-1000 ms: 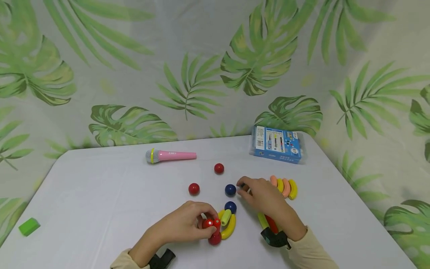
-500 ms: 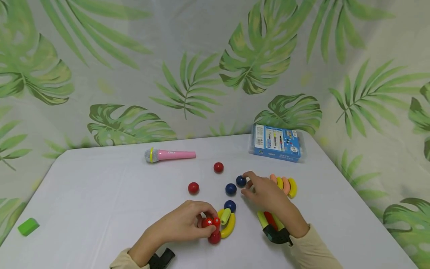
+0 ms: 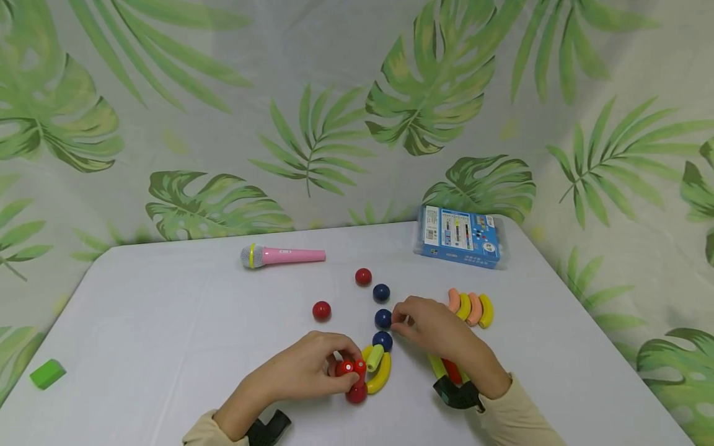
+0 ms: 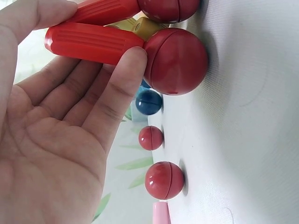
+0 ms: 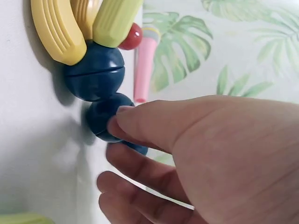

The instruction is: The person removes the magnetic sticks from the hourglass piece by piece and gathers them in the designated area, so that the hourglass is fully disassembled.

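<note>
My left hand (image 3: 318, 365) holds two upright red rods (image 4: 88, 43) between thumb and fingers. Under the rods sit red balls (image 4: 177, 60) on the white table. Just right of them, yellow curved pieces (image 3: 380, 376) and a light green rod (image 3: 375, 358) meet at a blue ball (image 3: 382, 341). My right hand (image 3: 437, 325) pinches a second blue ball (image 3: 382, 319) with thumb and index finger, right against the first. Its other fingers are loosely bent in the right wrist view. A third blue ball (image 3: 382, 292) stands just beyond.
Two loose red balls (image 3: 321, 311) lie left of the blue ones. Pink and yellow curved pieces (image 3: 474, 308) line up at right; green and red rods (image 3: 450, 370) lie under the right wrist. Farther back are a pink microphone (image 3: 292, 255) and a blue box (image 3: 460, 238). A green block (image 3: 48, 374) sits far left.
My right hand has set the third blue ball down and left it farther left, behind the others. It now grips the second ball, which has shifted slightly nearer me. My left hand stays put.
</note>
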